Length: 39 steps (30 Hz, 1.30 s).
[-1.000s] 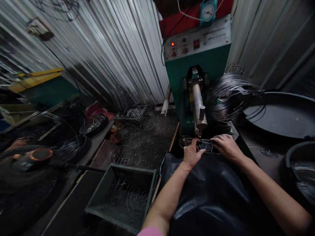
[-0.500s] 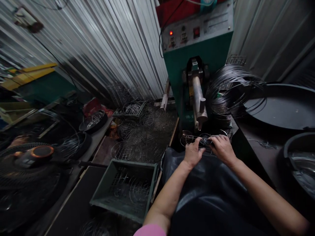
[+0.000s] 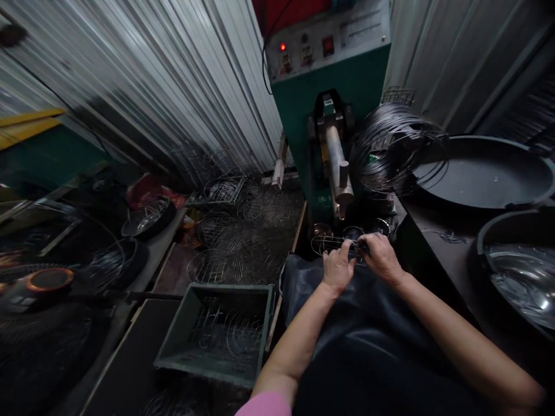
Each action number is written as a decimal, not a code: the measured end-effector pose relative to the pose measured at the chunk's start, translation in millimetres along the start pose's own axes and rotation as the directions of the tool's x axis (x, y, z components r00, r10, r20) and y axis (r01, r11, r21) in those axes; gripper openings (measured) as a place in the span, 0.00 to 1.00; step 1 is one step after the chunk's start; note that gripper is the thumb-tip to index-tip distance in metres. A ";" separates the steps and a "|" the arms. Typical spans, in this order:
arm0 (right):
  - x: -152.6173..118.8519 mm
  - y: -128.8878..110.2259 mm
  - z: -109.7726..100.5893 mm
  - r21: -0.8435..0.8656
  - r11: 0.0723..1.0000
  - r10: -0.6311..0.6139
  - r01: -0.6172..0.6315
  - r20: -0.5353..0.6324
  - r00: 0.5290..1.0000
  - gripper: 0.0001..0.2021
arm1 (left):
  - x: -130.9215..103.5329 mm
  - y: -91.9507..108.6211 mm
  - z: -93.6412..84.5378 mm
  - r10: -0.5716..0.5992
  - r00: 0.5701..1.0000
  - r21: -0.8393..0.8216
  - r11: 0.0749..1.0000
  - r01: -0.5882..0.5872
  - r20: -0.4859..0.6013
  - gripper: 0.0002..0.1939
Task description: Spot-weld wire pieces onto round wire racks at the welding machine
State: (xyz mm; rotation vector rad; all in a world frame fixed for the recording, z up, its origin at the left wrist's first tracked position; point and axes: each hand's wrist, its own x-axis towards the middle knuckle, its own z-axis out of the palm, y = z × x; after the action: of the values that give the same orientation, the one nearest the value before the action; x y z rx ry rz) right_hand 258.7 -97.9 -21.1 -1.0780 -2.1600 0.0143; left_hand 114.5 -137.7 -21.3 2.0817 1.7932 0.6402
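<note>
Wire rack (image 3: 336,244), a thin flat grid of bright rods with loops at the far edge, is lying just below the machine's electrode (image 3: 342,199), at the near edge of the green welder (image 3: 329,98). Left hand (image 3: 337,270) and right hand (image 3: 381,258) are both pinching it, fingers curled closed on its near side. Judgement: holding it level and steady under the tip is mattering most; wire coil (image 3: 392,150) is sitting far right.

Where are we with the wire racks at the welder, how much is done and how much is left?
Done: round wire racks lie in the green crate and are heaped on the floor. In hand: left hand and right hand grip one wire rack under the machine's electrode. Left: a large wire coil sits unused beside the machine.
</note>
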 end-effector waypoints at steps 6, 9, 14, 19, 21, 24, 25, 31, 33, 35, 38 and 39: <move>-0.9 2.0 0.8 0.015 1.000 0.010 -0.011 0.035 0.999 0.08 | -2.1 1.5 2.3 -0.008 1.000 0.036 0.999 0.007 0.017 0.25; -0.6 2.4 2.6 -0.018 1.000 -0.019 0.020 0.062 0.998 0.07 | -2.9 3.8 1.6 -0.021 0.999 0.046 0.999 0.020 0.039 0.25; 0.6 0.3 0.6 -0.100 0.993 -0.055 0.065 0.097 0.994 0.09 | -3.9 8.6 -3.0 -0.033 0.998 0.041 0.999 0.030 0.062 0.24; 1.6 8.1 -4.7 0.050 0.999 0.007 -0.010 0.066 0.998 0.10 | 3.1 -3.2 -8.8 -0.050 0.998 0.015 0.999 0.051 -0.028 0.23; 4.5 15.1 -4.2 0.135 0.990 0.019 -0.028 0.070 0.997 0.11 | 9.4 -12.2 -12.0 -0.048 0.995 -0.004 0.999 0.047 -0.083 0.22; 14.5 25.0 -0.7 0.180 0.983 0.007 -0.024 0.094 0.996 0.07 | 21.4 -24.7 -16.2 -0.015 0.990 -0.040 0.999 0.010 -0.139 0.21; 19.1 27.4 0.7 0.176 0.984 0.006 -0.022 0.092 0.996 0.08 | 25.9 -28.0 -17.1 -0.004 0.989 -0.054 0.999 -0.004 -0.148 0.21; 44.8 35.5 5.2 0.106 0.994 0.005 -0.007 0.023 1.000 0.11 | 52.1 -35.4 -19.9 -0.014 0.989 -0.189 0.982 -0.014 -0.146 0.23; 49.7 37.7 5.4 0.089 0.996 0.003 -0.004 0.004 1.000 0.11 | 58.1 -34.9 -21.4 -0.026 0.990 -0.220 0.976 -0.004 -0.135 0.23; 52.9 39.6 5.3 0.074 0.997 0.001 0.000 -0.006 1.000 0.11 | 62.0 -34.1 -23.3 -0.032 0.991 -0.250 0.968 -0.002 -0.130 0.23; 55.4 41.3 4.8 0.047 0.999 -0.004 0.005 -0.007 1.000 0.10 | 65.0 -33.5 -25.8 -0.034 0.991 -0.286 0.958 -0.005 -0.132 0.23; 55.8 41.4 4.5 0.040 0.999 -0.005 0.005 -0.006 1.000 0.10 | 65.5 -33.5 -26.4 -0.035 0.991 -0.295 0.955 -0.005 -0.130 0.23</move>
State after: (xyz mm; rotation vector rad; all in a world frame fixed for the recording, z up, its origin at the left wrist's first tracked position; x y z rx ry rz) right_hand 262.5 -30.5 -4.3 -1.0483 -2.1479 0.0514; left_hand 79.7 -69.0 -7.8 1.8616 1.6595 0.9991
